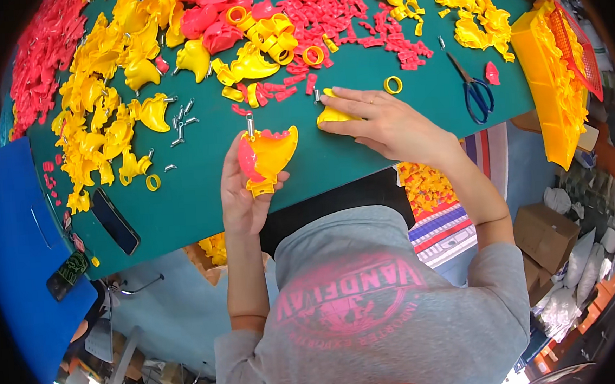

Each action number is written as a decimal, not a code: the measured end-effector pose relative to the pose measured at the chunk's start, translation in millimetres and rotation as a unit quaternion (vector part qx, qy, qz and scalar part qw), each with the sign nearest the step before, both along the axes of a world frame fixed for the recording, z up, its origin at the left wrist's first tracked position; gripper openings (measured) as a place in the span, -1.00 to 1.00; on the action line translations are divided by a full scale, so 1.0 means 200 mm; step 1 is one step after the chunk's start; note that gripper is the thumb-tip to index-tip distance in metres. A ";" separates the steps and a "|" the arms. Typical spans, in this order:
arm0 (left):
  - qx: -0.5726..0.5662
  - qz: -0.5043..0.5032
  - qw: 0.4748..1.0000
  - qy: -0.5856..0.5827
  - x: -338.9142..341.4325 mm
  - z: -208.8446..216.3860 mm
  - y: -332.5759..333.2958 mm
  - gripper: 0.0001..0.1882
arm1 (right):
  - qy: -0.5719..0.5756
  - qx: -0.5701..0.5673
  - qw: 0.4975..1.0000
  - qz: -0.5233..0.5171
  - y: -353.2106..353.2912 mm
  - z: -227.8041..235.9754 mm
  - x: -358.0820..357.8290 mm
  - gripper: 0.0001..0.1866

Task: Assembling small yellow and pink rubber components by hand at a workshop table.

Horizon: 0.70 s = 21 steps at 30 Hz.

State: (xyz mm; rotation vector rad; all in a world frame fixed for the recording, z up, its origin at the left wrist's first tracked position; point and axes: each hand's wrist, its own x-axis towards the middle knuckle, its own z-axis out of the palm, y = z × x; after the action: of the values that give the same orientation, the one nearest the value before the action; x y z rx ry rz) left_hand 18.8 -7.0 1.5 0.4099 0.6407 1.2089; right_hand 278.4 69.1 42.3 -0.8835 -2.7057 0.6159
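My left hand (240,189) is closed around a half-shell plastic part (275,154), yellow with a pink piece set in its left side. A small metal spring or pin (250,124) stands up from the top of that part. My right hand (394,120) reaches over the mat, its fingers and thumb closed about another yellow shell part (332,113), which they partly cover. A small metal piece (318,94) stands at that part's left edge. Just beyond my right hand lies a yellow ring (393,85).
A green-topped table (192,153) bears piles of yellow shells (101,92) and pink parts (311,16). Loose metal pieces (180,122) and a phone (115,221) lie at left. Blue-handled scissors (479,100) lie at right, near a yellow bin (536,72).
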 end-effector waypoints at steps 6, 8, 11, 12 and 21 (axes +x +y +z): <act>0.008 -0.004 1.000 0.020 0.01 0.01 0.01 -0.11 | -0.027 -0.171 0.977 -0.121 -0.09 0.04 -0.07 -0.39; 0.008 -0.008 0.999 0.044 0.01 0.02 0.01 -0.12 | -0.068 -0.135 0.987 -0.045 -0.05 0.09 -0.06 -0.34; 0.016 0.013 0.996 0.083 0.04 0.02 0.01 -0.14 | -0.064 -0.017 0.997 0.048 -0.01 0.05 -0.05 -0.30; 0.033 0.012 0.997 0.072 0.04 0.02 0.01 -0.15 | -0.062 -0.017 0.997 0.050 0.00 0.03 -0.05 -0.30; 0.143 0.015 0.978 0.153 0.12 0.09 0.02 -0.21 | 0.312 -0.176 0.932 -0.056 -0.04 0.06 -0.12 -0.18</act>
State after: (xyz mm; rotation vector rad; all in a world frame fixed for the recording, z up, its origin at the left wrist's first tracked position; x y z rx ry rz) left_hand 42.0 -2.3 18.8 0.8430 0.7398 1.2829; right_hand 255.3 60.5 55.3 -0.7434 -1.9924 1.1540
